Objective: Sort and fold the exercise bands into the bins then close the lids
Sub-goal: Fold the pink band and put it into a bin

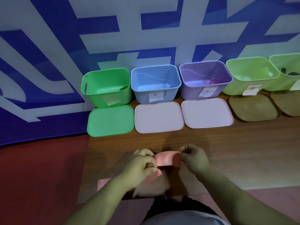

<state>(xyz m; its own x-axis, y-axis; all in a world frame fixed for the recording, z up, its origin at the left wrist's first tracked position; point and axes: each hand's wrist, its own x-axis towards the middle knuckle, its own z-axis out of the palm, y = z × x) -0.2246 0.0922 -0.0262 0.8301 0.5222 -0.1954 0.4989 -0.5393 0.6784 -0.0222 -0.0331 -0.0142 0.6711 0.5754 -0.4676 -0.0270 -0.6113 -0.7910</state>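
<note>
A pink exercise band (168, 159) is stretched between my two hands just above the wooden table (235, 151). My left hand (142, 164) grips its left end, and a length of the band trails down to the left under my forearm. My right hand (194, 157) pinches the right end. Along the wall stand open bins: green (105, 96), blue (141, 95), purple (188, 93) with a rolled pink band (215, 81) inside, and a yellow-green bin (235, 90). Their lids lie flat in front: green lid (111, 120), two pale pink lids (159, 116) (207, 112), brown lid (253, 108).
A second yellow-green bin (290, 82) holding something dark sits at the far right with another brown lid (289, 104) before it. A blue and white banner (113, 38) hangs behind the bins. Red floor (40, 176) lies left of the table's edge.
</note>
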